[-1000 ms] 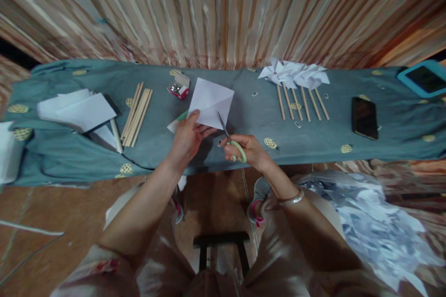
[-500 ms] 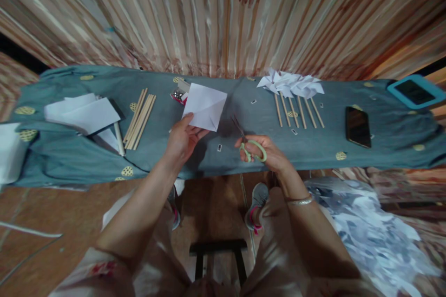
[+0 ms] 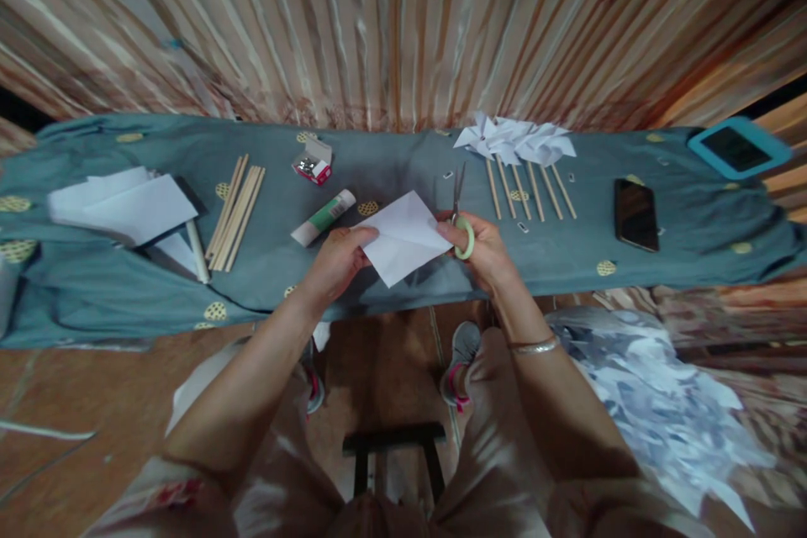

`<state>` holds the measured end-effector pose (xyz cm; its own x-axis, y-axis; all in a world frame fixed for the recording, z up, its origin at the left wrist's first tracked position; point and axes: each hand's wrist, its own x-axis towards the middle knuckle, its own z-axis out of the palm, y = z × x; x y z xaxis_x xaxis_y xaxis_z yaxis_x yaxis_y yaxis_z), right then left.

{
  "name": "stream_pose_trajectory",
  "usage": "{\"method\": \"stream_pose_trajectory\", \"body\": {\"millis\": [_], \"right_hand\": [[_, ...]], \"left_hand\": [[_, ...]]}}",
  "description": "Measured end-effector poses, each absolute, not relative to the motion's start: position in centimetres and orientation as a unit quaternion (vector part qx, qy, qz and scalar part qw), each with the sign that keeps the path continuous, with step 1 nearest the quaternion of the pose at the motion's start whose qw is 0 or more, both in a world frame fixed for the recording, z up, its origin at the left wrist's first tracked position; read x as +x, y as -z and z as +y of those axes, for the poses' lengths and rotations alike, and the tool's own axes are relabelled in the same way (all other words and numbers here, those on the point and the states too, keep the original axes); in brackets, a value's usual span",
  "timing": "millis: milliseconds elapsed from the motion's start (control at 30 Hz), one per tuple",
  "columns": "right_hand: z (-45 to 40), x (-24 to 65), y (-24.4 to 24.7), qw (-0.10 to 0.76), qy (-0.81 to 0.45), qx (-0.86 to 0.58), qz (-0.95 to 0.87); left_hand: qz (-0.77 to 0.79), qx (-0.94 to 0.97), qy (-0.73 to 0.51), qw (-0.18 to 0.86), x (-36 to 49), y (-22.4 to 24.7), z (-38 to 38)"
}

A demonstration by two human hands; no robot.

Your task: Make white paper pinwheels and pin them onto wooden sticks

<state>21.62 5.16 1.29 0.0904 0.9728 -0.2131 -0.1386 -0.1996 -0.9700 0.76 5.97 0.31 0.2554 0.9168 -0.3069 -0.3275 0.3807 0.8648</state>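
Note:
A creased square sheet of white paper point(image 3: 407, 239) is held over the front of the table, turned cornerwise. My left hand point(image 3: 340, 262) pinches its left corner, thumb on top. At the opposite corner my right hand point(image 3: 482, 248) grips the paper with thumb and fingers, and the same hand keeps hold of scissors point(image 3: 463, 237) with pale green handles, their blades pointing away from me. A glue stick point(image 3: 324, 217) with a green label lies just beyond my left hand. Behind it stands an open small red-and-white box point(image 3: 313, 164) of shiny metal pieces.
Paper pinwheels point(image 3: 517, 139) on sticks lie at the back right, near a dark phone point(image 3: 635, 214) and a blue-framed device point(image 3: 737, 149). Wooden sticks point(image 3: 236, 218) and white sheets point(image 3: 135, 206) rest on the left. A bag of white paper pieces point(image 3: 656, 395) is on the floor at right.
The paper has come nearer and rotated cornerwise, uncovering the glue stick and box. My right hand has moved in to grip its right corner, and the scissors now point straight away.

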Motion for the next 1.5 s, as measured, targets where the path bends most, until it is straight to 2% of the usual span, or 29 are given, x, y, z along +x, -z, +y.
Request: {"method": "stream_pose_trajectory", "body": {"millis": [333,567,733,1000,1200,1367,1500], "right_hand": [[5.0,21.0,-0.9,0.45,-0.62,-0.517,-0.383],[4.9,19.0,0.5,0.546,-0.567,-0.537,-0.303],[4.5,17.9,0.8,0.555,-0.564,-0.529,-0.308],[3.9,17.3,1.2,0.529,-0.565,-0.519,-0.364],[3.1,17.6,0.0,0.468,-0.592,-0.507,-0.417],[1.9,18.8,-1.1,0.347,-0.672,-0.445,-0.48],[1.3,19.6,-1.2,0.272,-0.686,-0.434,-0.516]], "left_hand": [[0.406,0.298,-0.476,0.721,1.0,-0.4,6.2],[0.355,0.286,-0.485,0.746,1.5,-1.4,5.3],[0.37,0.328,-0.487,0.72,3.2,-0.3,4.3],[0.447,0.333,-0.549,0.623,3.8,1.2,4.5],[0.446,0.35,-0.579,0.586,2.9,0.6,5.6],[0.434,0.347,-0.616,0.558,1.7,-0.2,6.6],[0.454,0.354,-0.607,0.547,1.3,-0.6,6.7]]}}
